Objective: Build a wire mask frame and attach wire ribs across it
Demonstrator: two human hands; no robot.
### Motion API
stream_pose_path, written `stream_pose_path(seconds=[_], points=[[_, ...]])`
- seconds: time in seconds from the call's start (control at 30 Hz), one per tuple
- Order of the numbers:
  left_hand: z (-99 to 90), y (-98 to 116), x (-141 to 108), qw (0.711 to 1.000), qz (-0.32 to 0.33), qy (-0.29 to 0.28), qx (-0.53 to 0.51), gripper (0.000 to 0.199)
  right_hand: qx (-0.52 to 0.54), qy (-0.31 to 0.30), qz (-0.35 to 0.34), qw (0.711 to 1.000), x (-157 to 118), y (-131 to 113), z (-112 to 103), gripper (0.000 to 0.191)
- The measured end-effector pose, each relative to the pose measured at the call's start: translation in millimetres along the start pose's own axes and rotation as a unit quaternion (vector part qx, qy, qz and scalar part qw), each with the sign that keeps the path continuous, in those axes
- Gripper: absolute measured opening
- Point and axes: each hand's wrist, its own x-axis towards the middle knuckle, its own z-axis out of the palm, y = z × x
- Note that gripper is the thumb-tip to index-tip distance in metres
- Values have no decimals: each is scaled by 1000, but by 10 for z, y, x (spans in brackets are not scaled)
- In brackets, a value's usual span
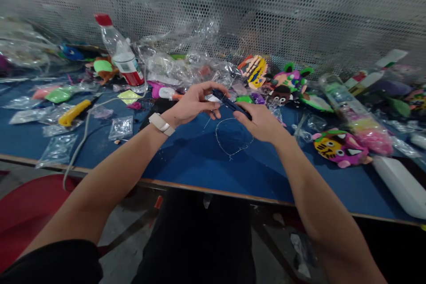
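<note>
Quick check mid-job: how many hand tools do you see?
2: the dark tool gripped in the right hand, and the yellow-handled tool lying on the left of the blue table. Others may be hidden in the clutter.
</note>
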Motion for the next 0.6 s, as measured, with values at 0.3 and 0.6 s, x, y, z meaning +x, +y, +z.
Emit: stream_pose_path(seconds=[0.3,0.6], points=[[-4,-77,7,998,-5,-15,-67,35,16,-4,3,1000,-3,30,25,56],[-7,-75,11,998,-3,-9,-67,32,22,-12,2,1000,1,-20,-8,55]])
